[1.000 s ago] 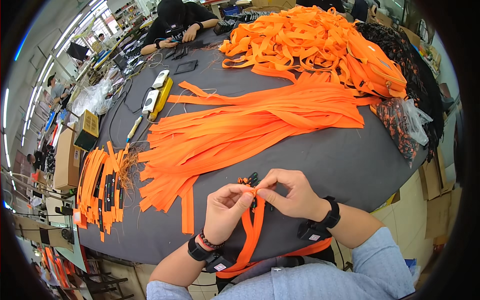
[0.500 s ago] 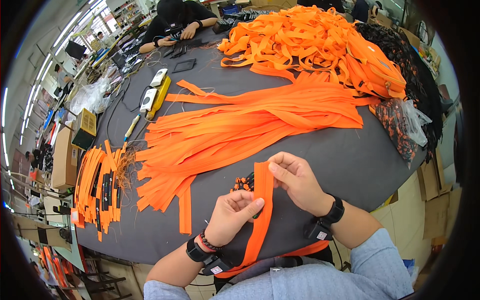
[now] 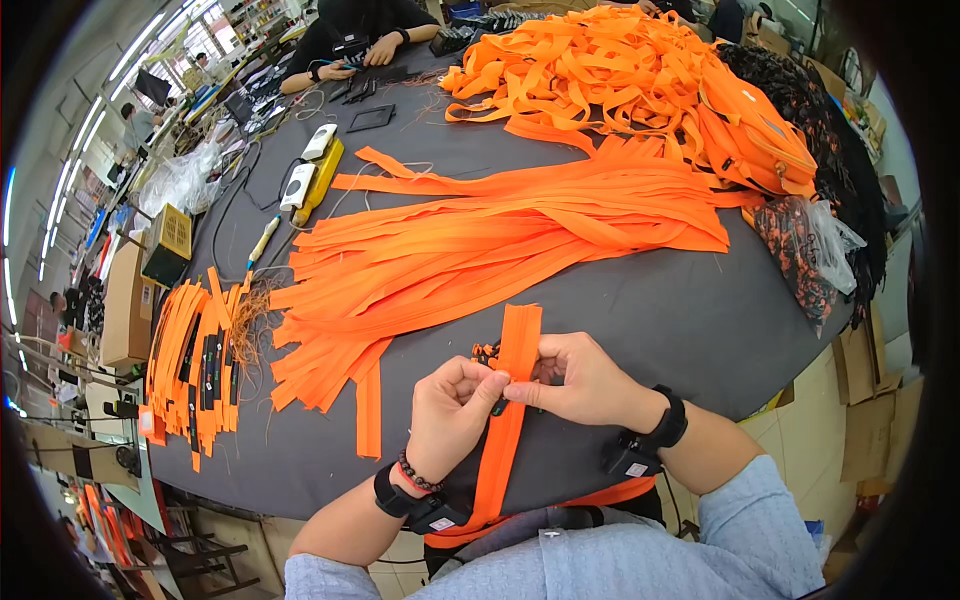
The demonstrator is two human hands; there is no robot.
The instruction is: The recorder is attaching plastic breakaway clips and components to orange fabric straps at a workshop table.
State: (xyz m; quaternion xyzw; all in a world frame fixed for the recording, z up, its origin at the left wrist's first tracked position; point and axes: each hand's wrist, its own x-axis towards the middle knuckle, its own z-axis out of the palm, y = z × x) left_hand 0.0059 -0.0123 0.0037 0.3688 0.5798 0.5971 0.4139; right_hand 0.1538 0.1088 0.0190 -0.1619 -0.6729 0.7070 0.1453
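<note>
A wide orange zipper tape (image 3: 520,335) stands up between my hands, its lower part running down over the table's front edge toward my lap. My left hand (image 3: 450,412) pinches the tape's left side, with a small dark piece, perhaps a zipper slider, at the fingertips. From the right, my right hand (image 3: 588,385) has its thumb across the tape and its fingers closed behind it. Both thumbs meet near the middle of the strip. Partly hidden behind the tape lies a little heap of black and orange zipper pulls (image 3: 484,352).
A long stack of orange zipper tapes (image 3: 440,250) spans the dark table (image 3: 640,320). Beyond it rises a tangled orange heap (image 3: 590,70). Shorter orange and black strips (image 3: 190,360) lie left, near a yellow power strip (image 3: 320,190). A co-worker (image 3: 360,40) sits opposite.
My right hand has left the tape's top end and come down beside my left hand. The tape's upper end now sticks up free above both hands.
</note>
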